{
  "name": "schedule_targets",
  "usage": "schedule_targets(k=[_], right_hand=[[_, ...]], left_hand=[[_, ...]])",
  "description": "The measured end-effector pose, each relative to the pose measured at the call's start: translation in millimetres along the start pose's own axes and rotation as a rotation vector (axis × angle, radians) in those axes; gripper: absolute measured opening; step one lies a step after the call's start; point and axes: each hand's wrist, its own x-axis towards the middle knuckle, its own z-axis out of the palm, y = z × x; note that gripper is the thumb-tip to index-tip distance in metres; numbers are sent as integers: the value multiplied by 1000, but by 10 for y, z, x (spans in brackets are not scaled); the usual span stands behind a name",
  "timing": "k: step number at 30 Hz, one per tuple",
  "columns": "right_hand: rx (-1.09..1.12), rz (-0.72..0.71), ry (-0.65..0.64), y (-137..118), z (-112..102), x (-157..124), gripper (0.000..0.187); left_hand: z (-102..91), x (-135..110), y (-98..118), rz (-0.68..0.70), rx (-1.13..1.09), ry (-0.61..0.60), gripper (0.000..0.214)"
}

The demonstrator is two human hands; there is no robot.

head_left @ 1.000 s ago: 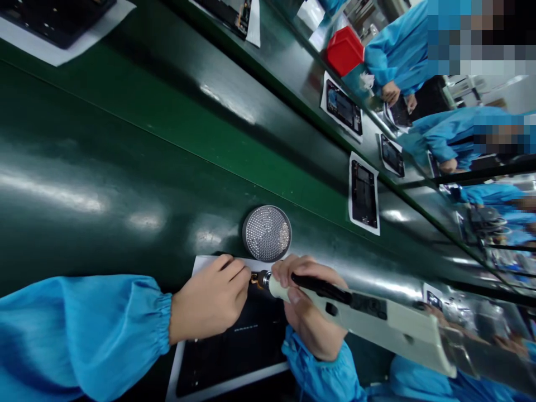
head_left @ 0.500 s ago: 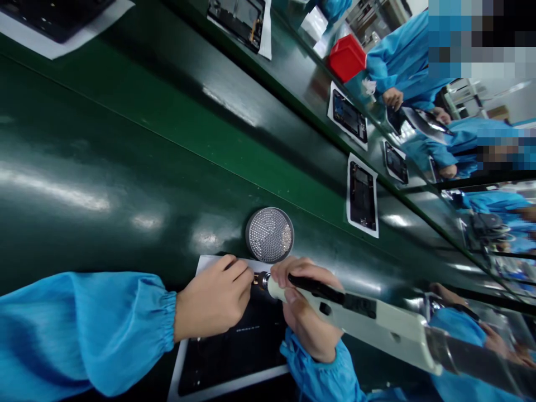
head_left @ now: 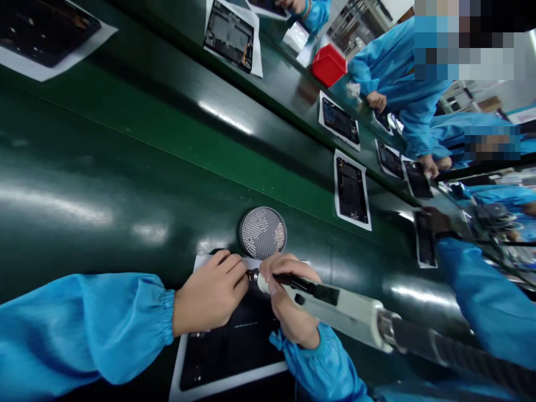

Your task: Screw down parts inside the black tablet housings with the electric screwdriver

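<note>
My right hand (head_left: 291,298) is wrapped round a pale electric screwdriver (head_left: 355,318) with a black lever and a thick dark cable at its back. The screwdriver's tip points left, at the fingers of my left hand (head_left: 215,293). Those fingers are pinched together close to the tip; what they hold, if anything, is hidden. Under both hands lies a flat black tablet-like panel (head_left: 234,349) on a white sheet (head_left: 234,380). Just beyond my hands, a round grey dish (head_left: 263,233) has a surface covered in small holes, with shiny bits at its right side.
Opened tablet housings (head_left: 352,190) on white sheets lie along the green bench (head_left: 125,184) and the raised line beyond. A red bin (head_left: 329,65) stands farther back. Co-workers in blue smocks are across the line; one blue sleeve (head_left: 473,285) reaches in at the right, its hand at a dark panel.
The view has shifted slightly. My right hand and the screwdriver have moved a little left, nearer my left fingers. At the right, a co-worker's arm now reaches forward to a panel on a white sheet.
</note>
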Motion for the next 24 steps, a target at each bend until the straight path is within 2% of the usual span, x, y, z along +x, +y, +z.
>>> schedule_targets(k=[3,6,9,12,15,17,20,22,24], right_hand=[[27,-37,61,-47,-93,80,28],[62,-120,305,-180,-269,217,20],[23,-92,532,-284,-493,345,19],[-60,-71,655,-275,-717,437,20],[-114,-131,724,-202,-922,502,22],[-142,-137,771,-171,-1056,529,22],[-239,-94,880,-180,-1264,538,19],[-297,-57,964,-202,-1406,524,18],[-301,-35,1038,-216,-1541,500,18]], left_hand=[[-19,17,-7,-106,-42,-20,20],[-52,54,-23,-177,-47,-57,30],[-95,116,-61,-241,-13,-123,27],[-124,184,-97,-266,60,-217,20],[-103,197,-75,-247,163,-257,19],[-74,143,-10,-207,245,-221,23],[-93,-1,89,-112,320,-83,33],[-205,-45,68,-47,298,-20,38],[-415,59,-81,-17,270,-35,33]])
